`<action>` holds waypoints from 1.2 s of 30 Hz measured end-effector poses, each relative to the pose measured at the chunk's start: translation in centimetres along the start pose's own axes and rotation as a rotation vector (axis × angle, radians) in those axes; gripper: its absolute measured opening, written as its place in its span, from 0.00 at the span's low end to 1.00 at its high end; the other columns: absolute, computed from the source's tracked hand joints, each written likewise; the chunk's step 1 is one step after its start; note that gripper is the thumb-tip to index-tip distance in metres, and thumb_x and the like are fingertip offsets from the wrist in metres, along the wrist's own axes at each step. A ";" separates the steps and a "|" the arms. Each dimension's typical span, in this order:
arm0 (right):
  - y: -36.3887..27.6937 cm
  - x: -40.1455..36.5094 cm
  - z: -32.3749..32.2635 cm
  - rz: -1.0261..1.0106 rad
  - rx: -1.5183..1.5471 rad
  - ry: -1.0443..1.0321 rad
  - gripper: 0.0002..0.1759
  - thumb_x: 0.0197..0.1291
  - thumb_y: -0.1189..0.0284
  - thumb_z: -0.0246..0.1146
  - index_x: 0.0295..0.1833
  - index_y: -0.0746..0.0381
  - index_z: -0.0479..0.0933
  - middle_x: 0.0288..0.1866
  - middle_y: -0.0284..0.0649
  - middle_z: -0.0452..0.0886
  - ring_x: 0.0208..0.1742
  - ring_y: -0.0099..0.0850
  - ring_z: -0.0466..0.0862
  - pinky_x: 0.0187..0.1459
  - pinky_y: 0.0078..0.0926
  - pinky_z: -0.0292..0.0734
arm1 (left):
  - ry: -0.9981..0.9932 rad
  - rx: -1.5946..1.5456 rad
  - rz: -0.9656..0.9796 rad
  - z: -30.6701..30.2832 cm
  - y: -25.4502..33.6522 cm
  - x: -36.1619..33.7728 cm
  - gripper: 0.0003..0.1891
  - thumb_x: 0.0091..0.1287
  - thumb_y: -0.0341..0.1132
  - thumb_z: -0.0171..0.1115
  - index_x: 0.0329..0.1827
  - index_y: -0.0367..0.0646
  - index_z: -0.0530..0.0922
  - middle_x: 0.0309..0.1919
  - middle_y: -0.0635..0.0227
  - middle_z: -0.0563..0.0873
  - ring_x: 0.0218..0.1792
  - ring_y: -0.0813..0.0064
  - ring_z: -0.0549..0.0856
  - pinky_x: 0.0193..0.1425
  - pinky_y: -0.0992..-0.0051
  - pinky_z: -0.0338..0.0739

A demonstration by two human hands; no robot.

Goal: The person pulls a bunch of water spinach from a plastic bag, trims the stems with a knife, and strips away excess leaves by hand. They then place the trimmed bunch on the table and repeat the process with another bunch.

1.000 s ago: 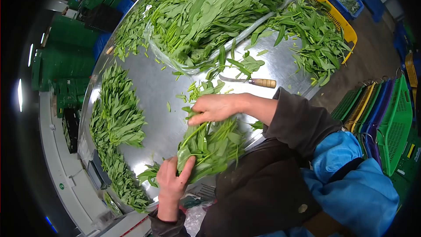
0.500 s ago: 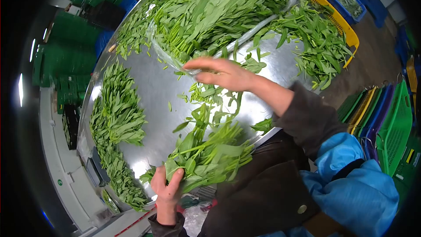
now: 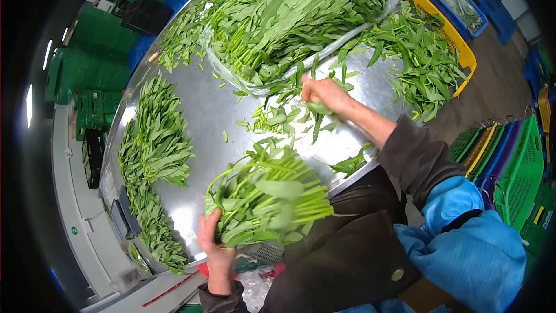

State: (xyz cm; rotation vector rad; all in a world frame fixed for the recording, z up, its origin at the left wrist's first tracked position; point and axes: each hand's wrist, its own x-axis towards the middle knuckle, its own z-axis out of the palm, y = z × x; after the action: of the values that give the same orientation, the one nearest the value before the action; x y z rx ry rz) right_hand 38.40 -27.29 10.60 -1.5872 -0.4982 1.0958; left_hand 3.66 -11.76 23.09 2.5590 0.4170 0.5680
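My left hand is wrapped round the leafy end of a bunch of water spinach, its cut stems pointing right towards my apron. My right hand is closed over the middle of the metal table, with a few loose leaves showing under its fingers. Scattered leaves and short stem pieces lie beside that hand. Behind it, a large pile of water spinach rests on a clear plastic bag.
Laid bunches line the left rim of the round metal table. A heap of loose greens spills from a yellow crate at right. Coloured crates stack beside me, and a blue crate stands behind.
My right hand has moved right and slightly down, going from spread fingers to a closed grip on leaves. The bunch in my left hand has tilted up and its stems have fanned out.
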 end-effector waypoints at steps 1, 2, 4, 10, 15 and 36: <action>-0.8 -0.5 -0.5 -0.112 -0.637 0.037 0.32 0.61 0.43 0.56 0.46 0.63 0.80 0.30 0.40 0.82 0.27 0.36 0.81 0.36 0.37 0.77 | 0.003 0.002 -0.001 -0.1 -0.1 -0.2 0.29 0.46 0.25 0.74 0.55 0.42 0.76 0.34 0.59 0.80 0.32 0.65 0.80 0.36 0.73 0.73; -0.9 -0.8 -0.3 -0.113 -0.634 0.036 0.32 0.61 0.43 0.56 0.46 0.63 0.80 0.30 0.40 0.82 0.27 0.36 0.81 0.36 0.37 0.77 | 0.003 0.001 0.000 -0.1 -0.3 -0.3 0.29 0.46 0.25 0.72 0.56 0.40 0.76 0.35 0.60 0.80 0.34 0.67 0.79 0.38 0.73 0.72; -1.4 -2.0 0.3 -0.626 -0.973 0.034 0.33 0.58 0.42 0.57 0.51 0.63 0.79 0.40 0.48 0.83 0.41 0.40 0.83 0.45 0.35 0.76 | 0.002 0.069 0.057 -0.3 -0.2 0.0 0.29 0.47 0.26 0.71 0.56 0.39 0.75 0.32 0.60 0.78 0.33 0.65 0.79 0.36 0.71 0.72; -2.7 -0.9 5.2 -0.256 -0.313 -0.358 0.46 0.55 0.41 0.60 0.70 0.63 0.63 0.53 0.51 0.81 0.52 0.40 0.80 0.52 0.33 0.73 | -0.068 0.295 0.377 -0.1 -0.3 0.7 0.30 0.46 0.25 0.69 0.57 0.45 0.74 0.36 0.52 0.82 0.31 0.56 0.83 0.30 0.68 0.76; -2.5 -1.7 6.7 -0.203 0.014 -0.584 0.34 0.58 0.59 0.65 0.67 0.63 0.67 0.39 0.37 0.84 0.33 0.23 0.78 0.38 0.19 0.72 | -0.128 0.294 0.457 -0.3 0.1 1.0 0.30 0.46 0.24 0.68 0.57 0.45 0.74 0.37 0.51 0.82 0.30 0.56 0.83 0.30 0.68 0.77; -1.9 0.8 5.1 -0.259 -0.045 -0.683 0.15 0.67 0.64 0.58 0.44 0.64 0.81 0.47 0.35 0.84 0.48 0.21 0.79 0.51 0.21 0.72 | -0.161 0.232 0.462 0.5 0.5 1.6 0.28 0.47 0.23 0.67 0.55 0.46 0.75 0.39 0.49 0.82 0.32 0.56 0.83 0.30 0.68 0.76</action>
State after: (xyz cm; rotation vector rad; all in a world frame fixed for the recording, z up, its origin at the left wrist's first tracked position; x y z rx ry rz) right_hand 34.94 -23.35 12.12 -1.1112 -1.1514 1.4169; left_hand 5.36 -11.79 23.44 2.9154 -0.1845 0.4849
